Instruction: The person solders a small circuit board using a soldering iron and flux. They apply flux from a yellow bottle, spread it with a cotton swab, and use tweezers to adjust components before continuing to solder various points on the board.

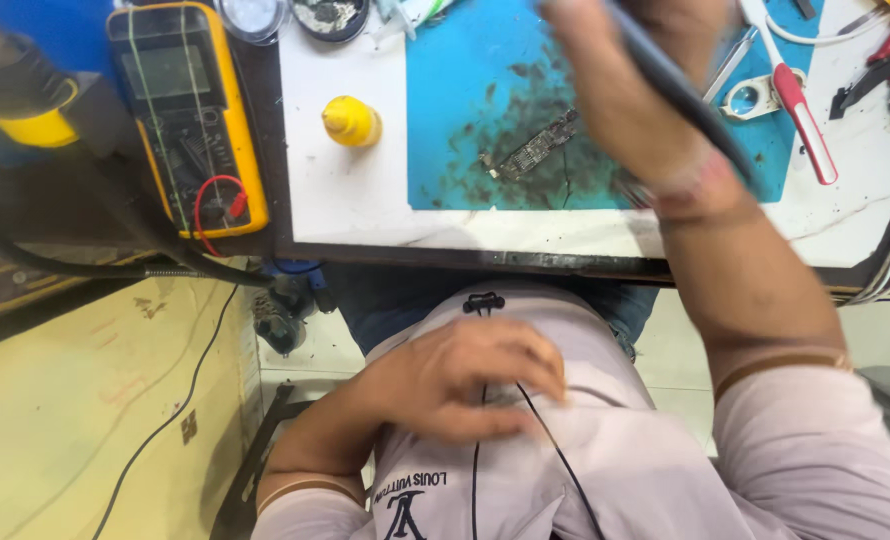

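right hand grip closed on dark tool above circuit board; left hand open on shirt, board unbraced, may skid.

A white tabletop with a dark edge is lying far; pale floor tiles are showing beneath, brightly lit.

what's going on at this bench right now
A person sits at a white workbench. Their right hand holds a dark pen-shaped tool over a blue work mat, where a small circuit board lies amid dark stains. Their left hand rests against their shirt at the lap, away from the bench. A yellow multimeter and a small yellow bottle sit to the left, a red-handled tool to the right.
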